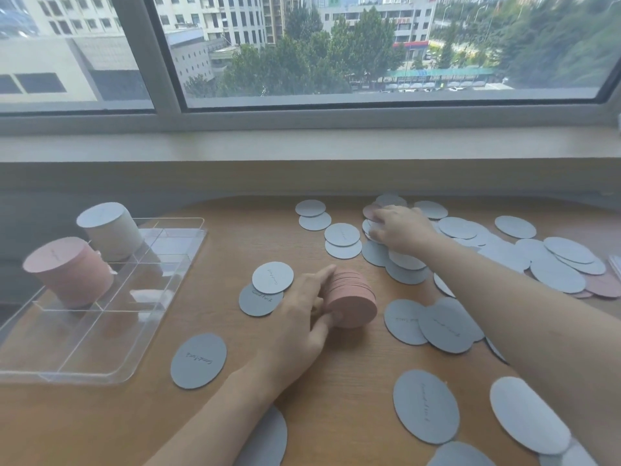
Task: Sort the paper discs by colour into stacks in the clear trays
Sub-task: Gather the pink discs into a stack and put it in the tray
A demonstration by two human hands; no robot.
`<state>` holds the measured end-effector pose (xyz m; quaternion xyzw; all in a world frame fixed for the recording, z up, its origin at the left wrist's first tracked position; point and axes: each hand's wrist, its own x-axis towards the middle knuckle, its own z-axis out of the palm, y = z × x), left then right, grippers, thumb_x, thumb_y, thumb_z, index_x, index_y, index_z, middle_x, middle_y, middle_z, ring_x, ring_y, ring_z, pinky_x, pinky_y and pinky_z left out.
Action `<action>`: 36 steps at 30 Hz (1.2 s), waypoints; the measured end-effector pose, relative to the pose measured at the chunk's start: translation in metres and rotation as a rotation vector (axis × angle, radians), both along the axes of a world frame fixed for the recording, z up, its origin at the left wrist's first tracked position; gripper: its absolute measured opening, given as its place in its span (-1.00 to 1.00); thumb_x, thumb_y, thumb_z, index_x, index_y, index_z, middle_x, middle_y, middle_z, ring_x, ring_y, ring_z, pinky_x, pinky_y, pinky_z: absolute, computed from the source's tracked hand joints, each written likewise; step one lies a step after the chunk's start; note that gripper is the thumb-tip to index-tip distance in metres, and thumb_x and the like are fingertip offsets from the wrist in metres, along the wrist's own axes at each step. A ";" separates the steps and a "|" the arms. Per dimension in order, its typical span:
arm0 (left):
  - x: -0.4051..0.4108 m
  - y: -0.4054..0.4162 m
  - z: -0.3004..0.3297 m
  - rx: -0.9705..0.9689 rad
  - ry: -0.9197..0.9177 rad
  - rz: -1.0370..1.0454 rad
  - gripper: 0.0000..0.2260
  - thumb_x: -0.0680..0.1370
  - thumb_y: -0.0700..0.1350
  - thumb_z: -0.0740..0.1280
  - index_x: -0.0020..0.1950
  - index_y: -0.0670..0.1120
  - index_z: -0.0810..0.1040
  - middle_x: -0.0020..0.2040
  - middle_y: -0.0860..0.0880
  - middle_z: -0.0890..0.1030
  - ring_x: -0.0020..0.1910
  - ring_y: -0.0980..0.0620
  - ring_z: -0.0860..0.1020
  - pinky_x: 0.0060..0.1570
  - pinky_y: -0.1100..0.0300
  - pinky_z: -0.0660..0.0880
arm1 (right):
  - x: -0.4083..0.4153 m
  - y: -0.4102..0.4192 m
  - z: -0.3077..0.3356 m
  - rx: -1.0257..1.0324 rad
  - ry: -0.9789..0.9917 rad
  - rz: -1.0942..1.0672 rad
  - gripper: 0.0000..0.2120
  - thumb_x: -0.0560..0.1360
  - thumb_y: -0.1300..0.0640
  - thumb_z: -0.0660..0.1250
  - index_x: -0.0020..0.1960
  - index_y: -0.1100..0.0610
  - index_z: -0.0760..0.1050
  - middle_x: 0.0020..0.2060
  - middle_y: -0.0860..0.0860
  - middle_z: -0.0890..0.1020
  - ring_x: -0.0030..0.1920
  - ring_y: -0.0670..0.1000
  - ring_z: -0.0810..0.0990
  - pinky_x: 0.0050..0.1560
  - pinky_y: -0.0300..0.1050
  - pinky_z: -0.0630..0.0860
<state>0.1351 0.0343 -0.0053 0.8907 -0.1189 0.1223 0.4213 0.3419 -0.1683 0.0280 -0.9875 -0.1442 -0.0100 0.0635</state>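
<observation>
From the head view, my left hand (302,317) has its thumb and fingers curled around a small pink stack (351,299) of discs, which it holds tipped on its side just above the wooden desk (218,257). The stack's long way points left to right, with its flat face turned to the right. My right hand (400,230) reaches far out and rests its bent fingers on the loose pile of discs (470,243) at the back right; I think it is picking at 1 pink disc (370,211) there, but I cannot tell if it has a hold. The clear tray (181,227) sits well off to the left of my left hand, so that hand is the nearer one to carry the pink stack over. I count 1 tray with 6 boxes. 2 tall stacks stand in it: 1 tall pink stack (67,270) at the left and 1 grey stack (111,230) behind it. About 30 grey discs lie loose on the desk, too many overlapping for me to count surely. A few pink discs (603,285) peek out at the far right.
</observation>
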 end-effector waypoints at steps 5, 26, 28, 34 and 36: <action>0.001 0.001 -0.002 -0.055 0.023 -0.024 -0.44 0.55 -0.17 0.40 0.50 0.11 0.35 0.23 0.17 0.51 0.12 0.13 0.55 0.10 0.24 0.54 | -0.004 0.002 -0.007 0.043 -0.150 0.064 -0.70 0.59 -0.03 0.25 0.24 0.07 0.54 0.13 0.06 0.51 0.18 0.14 0.46 0.13 0.00 0.32; -0.020 -0.008 -0.002 -0.154 0.040 -0.124 -0.39 0.53 -0.33 0.41 0.41 0.22 0.36 0.29 0.14 0.50 0.26 0.18 0.53 0.21 0.15 0.56 | -0.197 -0.008 -0.010 0.922 0.184 0.148 -0.71 0.66 0.05 0.20 0.36 0.00 0.48 0.25 -0.12 0.58 0.24 -0.20 0.50 0.28 -0.25 0.39; -0.022 -0.009 -0.002 -0.049 0.010 -0.132 -0.37 0.56 -0.31 0.37 0.50 0.17 0.27 0.33 0.25 0.41 0.32 0.25 0.45 0.28 0.20 0.49 | -0.207 -0.002 -0.012 0.794 0.243 0.199 -0.53 0.65 -0.06 0.16 0.53 -0.01 0.24 0.46 -0.11 0.36 0.43 -0.18 0.30 0.44 -0.21 0.20; -0.026 -0.016 -0.002 0.165 0.032 -0.155 -0.35 0.65 -0.16 0.25 0.65 0.02 -0.02 0.54 0.15 0.20 0.51 0.20 0.19 0.48 0.25 0.16 | -0.215 0.006 -0.018 0.684 0.123 0.208 -0.34 0.61 -0.10 0.24 0.60 0.02 0.03 0.56 -0.08 0.20 0.52 -0.07 0.17 0.51 -0.09 0.09; -0.028 -0.019 -0.001 0.132 0.003 -0.171 -0.37 0.64 -0.18 0.29 0.63 0.01 0.07 0.45 0.13 0.30 0.42 0.20 0.30 0.40 0.29 0.26 | -0.213 0.004 -0.018 0.676 0.100 0.194 -0.37 0.61 -0.07 0.26 0.58 0.03 0.09 0.51 -0.05 0.27 0.48 -0.03 0.23 0.48 -0.08 0.12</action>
